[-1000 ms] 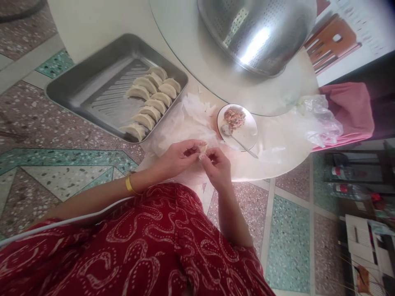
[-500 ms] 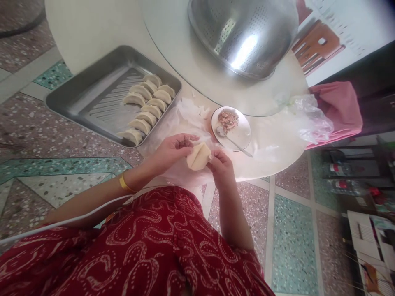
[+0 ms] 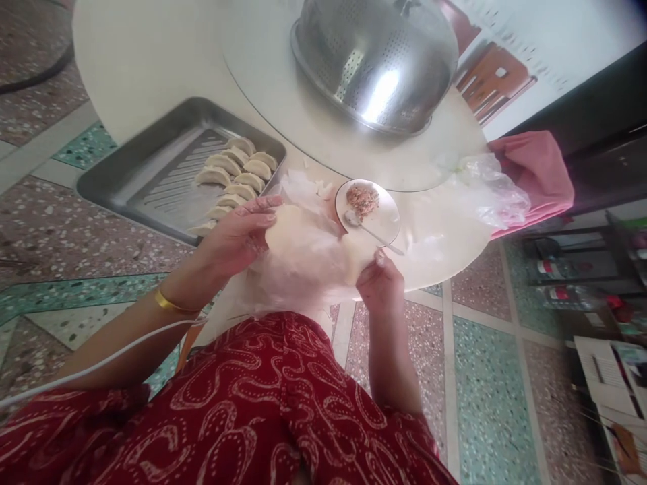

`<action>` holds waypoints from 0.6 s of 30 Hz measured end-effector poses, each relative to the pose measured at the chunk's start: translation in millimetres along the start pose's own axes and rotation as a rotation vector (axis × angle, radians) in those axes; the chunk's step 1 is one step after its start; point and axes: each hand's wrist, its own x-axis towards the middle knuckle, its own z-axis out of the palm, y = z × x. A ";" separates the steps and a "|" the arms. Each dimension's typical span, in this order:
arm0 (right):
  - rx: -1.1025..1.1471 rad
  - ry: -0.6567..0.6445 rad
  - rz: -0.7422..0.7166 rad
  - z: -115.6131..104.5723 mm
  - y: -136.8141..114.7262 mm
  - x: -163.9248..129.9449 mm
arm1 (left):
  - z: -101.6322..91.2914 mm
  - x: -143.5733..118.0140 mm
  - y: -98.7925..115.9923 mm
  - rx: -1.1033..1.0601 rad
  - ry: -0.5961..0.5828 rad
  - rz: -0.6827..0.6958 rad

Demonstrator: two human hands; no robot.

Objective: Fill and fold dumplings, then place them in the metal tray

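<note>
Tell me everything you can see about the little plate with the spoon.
The plate is small, round and white, and looks like glazed ceramic. It sits flat on the pale round table, near the edge, between the baking tray and a crumpled plastic bag. A small heap of pinkish minced filling lies on its far side. A metal spoon rests in it, handle over the rim toward the right hand.

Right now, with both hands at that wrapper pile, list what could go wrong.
1. The tray of dumplings juts past the table edge over the floor; the left hand beside it might nudge it off.
2. The spoon handle sticks out over the plate rim near the right hand; a knock could flick the filling out.
</note>
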 end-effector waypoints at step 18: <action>-0.102 0.048 -0.084 29.0 10.8 44.8 | -1.3 15.1 -35.6 -0.239 0.028 -0.176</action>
